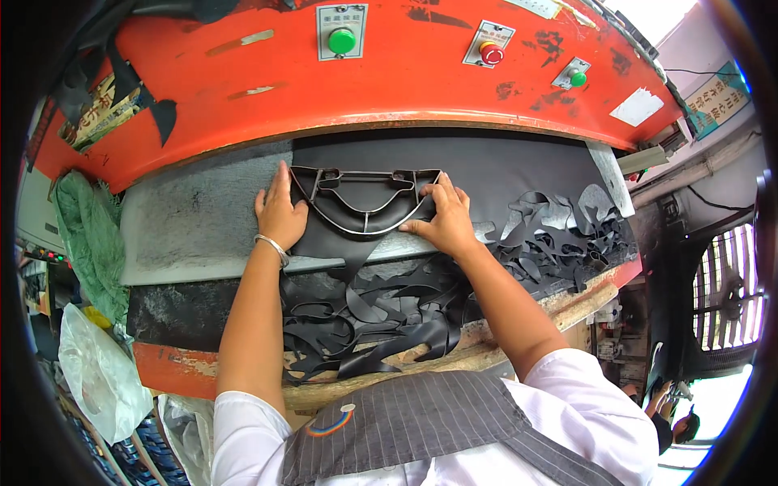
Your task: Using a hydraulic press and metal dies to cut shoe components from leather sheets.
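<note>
A metal cutting die (365,231), curved like a half-moon with cross bars inside, lies on a smooth black sheet (519,166) that looks like leather or a synthetic. My left hand (280,212), with a bangle at the wrist, holds the die's left end, its fingers stretched along the outside and the thumb a little apart. At the other end, my right hand (446,215) grips the die, fingers over its upper corner and thumb by the curved edge. Cut black scraps (381,312) lie in front of the die, and more offcuts (559,235) are heaped to the right.
Beyond the worn grey board (203,215) rises an orange-red machine beam (267,73), with a green button (341,40), a red knob (491,53) and another green button (578,78). Green sacking (89,243) and a clear plastic bag (101,364) hang left. A fan (725,292) stands right; another person (677,421) is farther off.
</note>
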`<action>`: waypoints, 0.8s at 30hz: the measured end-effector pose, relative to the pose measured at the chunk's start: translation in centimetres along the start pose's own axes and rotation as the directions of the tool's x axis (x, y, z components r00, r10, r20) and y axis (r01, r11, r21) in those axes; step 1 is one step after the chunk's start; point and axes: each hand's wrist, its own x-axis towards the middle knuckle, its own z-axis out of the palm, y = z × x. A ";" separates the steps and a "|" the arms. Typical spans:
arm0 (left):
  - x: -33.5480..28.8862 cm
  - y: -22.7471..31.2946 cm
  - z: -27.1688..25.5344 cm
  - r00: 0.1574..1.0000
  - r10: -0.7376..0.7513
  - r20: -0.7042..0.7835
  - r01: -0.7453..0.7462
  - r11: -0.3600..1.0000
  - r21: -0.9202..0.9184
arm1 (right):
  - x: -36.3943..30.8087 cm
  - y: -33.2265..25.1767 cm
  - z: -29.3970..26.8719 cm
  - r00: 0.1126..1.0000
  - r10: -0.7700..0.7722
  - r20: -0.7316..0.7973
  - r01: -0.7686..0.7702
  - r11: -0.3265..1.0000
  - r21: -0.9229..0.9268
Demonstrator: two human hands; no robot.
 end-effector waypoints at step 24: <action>-6.2 25.6 -11.0 0.633 0.444 -0.634 -0.522 0.850 0.075 | 5.1 14.1 -28.2 0.286 0.383 -0.878 -0.041 0.921 0.388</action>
